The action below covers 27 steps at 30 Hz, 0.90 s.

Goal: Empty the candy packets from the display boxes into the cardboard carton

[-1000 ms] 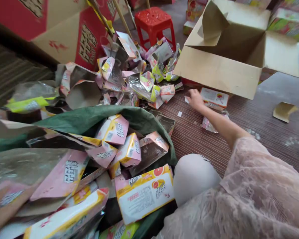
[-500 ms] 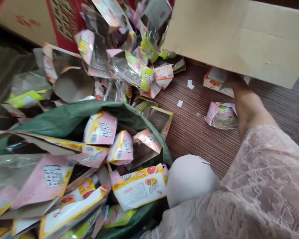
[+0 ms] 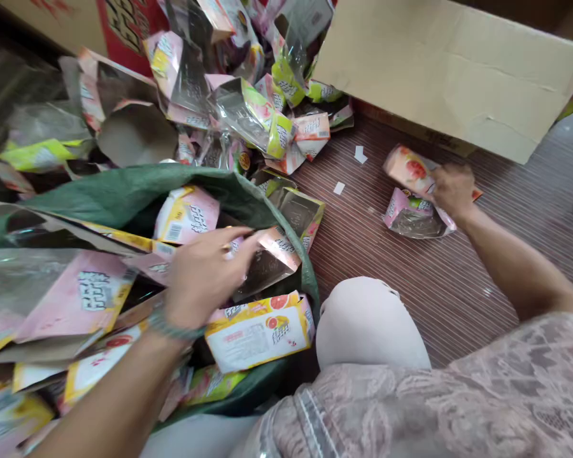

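Observation:
My right hand (image 3: 453, 191) is closed on an orange and white carton (image 3: 413, 170), held just above the striped floor. Directly below that carton lies a pink box with a clear plastic window (image 3: 417, 219). My left hand (image 3: 212, 267), a ring and a green bracelet on it, reaches over the green sack (image 3: 286, 232) full of printed cartons. Its fingers stretch toward a clear-windowed box (image 3: 272, 264) at the sack's right side; contact is hard to tell. A yellow and white carton (image 3: 260, 331) lies in the sack below the hand.
A large cardboard box (image 3: 439, 70) stands at the top right. Crumpled packages (image 3: 248, 121) are heaped behind the sack, near a red and tan carton (image 3: 128, 28). Small white paper scraps (image 3: 339, 188) lie on the floor. My knee (image 3: 367, 324) is at the bottom centre.
My left hand has come into view over the sack. My right hand has come out from under the cardboard box's edge with the orange carton, now tilted above the pink box.

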Tool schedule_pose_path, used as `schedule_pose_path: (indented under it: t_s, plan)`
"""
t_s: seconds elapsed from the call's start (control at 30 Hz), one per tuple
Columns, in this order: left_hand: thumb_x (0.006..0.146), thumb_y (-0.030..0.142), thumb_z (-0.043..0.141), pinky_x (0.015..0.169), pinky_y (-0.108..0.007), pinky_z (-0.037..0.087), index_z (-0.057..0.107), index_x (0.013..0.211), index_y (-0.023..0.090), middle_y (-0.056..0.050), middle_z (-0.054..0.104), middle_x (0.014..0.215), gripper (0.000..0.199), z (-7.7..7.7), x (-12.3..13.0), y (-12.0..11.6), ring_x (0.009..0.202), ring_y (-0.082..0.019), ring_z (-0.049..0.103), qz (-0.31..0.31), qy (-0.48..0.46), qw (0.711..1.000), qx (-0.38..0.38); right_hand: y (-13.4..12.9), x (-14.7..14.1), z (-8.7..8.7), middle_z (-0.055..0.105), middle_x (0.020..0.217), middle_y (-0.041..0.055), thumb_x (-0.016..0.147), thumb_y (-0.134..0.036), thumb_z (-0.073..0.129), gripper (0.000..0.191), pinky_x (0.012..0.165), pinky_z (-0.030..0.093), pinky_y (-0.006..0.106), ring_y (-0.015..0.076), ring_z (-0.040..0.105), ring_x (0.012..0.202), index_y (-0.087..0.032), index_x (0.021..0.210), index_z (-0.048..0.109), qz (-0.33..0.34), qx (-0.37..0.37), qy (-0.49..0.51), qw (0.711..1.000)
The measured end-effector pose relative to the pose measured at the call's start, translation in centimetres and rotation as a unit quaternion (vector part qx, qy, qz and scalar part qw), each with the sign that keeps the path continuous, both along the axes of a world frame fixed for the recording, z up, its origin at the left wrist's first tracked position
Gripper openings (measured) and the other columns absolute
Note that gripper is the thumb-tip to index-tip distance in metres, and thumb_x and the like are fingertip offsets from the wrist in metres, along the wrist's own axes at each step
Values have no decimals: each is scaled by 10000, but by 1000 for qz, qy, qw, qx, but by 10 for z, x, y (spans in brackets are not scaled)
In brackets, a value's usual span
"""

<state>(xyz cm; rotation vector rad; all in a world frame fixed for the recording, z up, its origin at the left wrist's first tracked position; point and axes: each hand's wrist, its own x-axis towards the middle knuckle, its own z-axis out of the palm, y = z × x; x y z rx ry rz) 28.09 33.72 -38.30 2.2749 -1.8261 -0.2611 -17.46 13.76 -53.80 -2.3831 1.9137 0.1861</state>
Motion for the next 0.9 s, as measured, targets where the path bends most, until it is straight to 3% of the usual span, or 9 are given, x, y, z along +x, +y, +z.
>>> schedule_pose_path:
  t_s: [0.1, 0.23, 0.3, 0.4, 0.47, 0.57, 0.63, 0.77, 0.9]
  plan:
    - [1016, 490, 657, 1143, -496, 556, 799, 1316, 140, -206, 762, 1386, 482, -44, -56, -59, 1300, -385, 703, -119, -63, 989, 65, 53, 31, -3, 734, 1084, 216, 1087, -285, 553, 302, 929, 372, 435, 324, 607, 1007, -98, 1072, 790, 58, -46, -26, 997]
    - [850, 466, 946, 1245, -642, 432, 467, 1735, 197, -302, 277, 1822, 1042, -96, -75, -135, 1643, -536, 343, -151, -195, 950, 193, 104, 55, -4, 722, 1072, 202, 1089, -313, 555, 288, 907, 391, 436, 336, 596, 1014, -131, 1084, 779, 124, -10, -61, 990]
    - [792, 352, 986, 1214, -643, 458, 492, 1718, 220, -310, 355, 1783, 1057, -116, -63, -155, 1630, -534, 361, -185, -241, 900, 313, 111, 56, -1, 716, 1248, 226, 1081, -419, 637, 358, 930, 423, 442, 367, 600, 1136, -130, 1243, 773, 168, 70, -69, 981]
    - [891, 183, 807, 1080, -511, 544, 689, 1511, 174, -294, 636, 1539, 631, -137, -40, -160, 1456, -452, 582, -228, -284, 841, 400, 93, 47, 3, 656, 1444, 225, 958, -652, 807, 723, 1005, 479, 467, 408, 585, 1294, -165, 1480, 691, 190, 167, -105, 962]
    - [986, 116, 610, 1039, -457, 527, 777, 1331, 125, -284, 719, 1403, 383, -145, -33, -154, 1370, -409, 654, -265, -295, 832, 387, 66, 40, 4, 628, 1505, 231, 867, -711, 879, 962, 1083, 491, 513, 436, 572, 1363, -179, 1614, 589, 171, 184, -118, 961]
    - [1040, 61, 437, 1021, -422, 493, 817, 1168, 79, -267, 767, 1308, 402, -149, -35, -144, 1315, -377, 701, -316, -286, 818, 385, 26, 45, -2, 575, 1611, 259, 726, -693, 989, 1258, 1190, 456, 625, 512, 523, 1473, -185, 1738, 440, 131, 235, -74, 960]
    - [1049, 63, 414, 1004, -415, 486, 820, 1150, 69, -260, 772, 1295, 418, -149, -38, -140, 1287, -370, 719, -333, -279, 813, 387, 14, 62, -8, 638, 1558, 249, 672, -637, 1043, 1290, 1231, 435, 654, 515, 569, 1458, -189, 1729, 453, 113, 291, -43, 949]
    - [1043, 63, 394, 977, -430, 481, 814, 1163, 90, -235, 777, 1240, 437, -146, -30, -135, 1218, -355, 738, -365, -265, 821, 351, 38, 99, -14, 779, 1329, 213, 740, -486, 1047, 873, 1187, 519, 583, 466, 702, 1326, -155, 1468, 698, 86, 334, -30, 938]
    - [967, 84, 489, 894, -446, 482, 794, 1131, 122, -211, 760, 1102, 348, -136, -12, -137, 1119, -368, 726, -355, -256, 861, 261, 80, 86, 1, 810, 1255, 203, 834, -372, 968, 498, 1066, 620, 523, 430, 757, 1224, -148, 1243, 791, -30, 355, -169, 919]
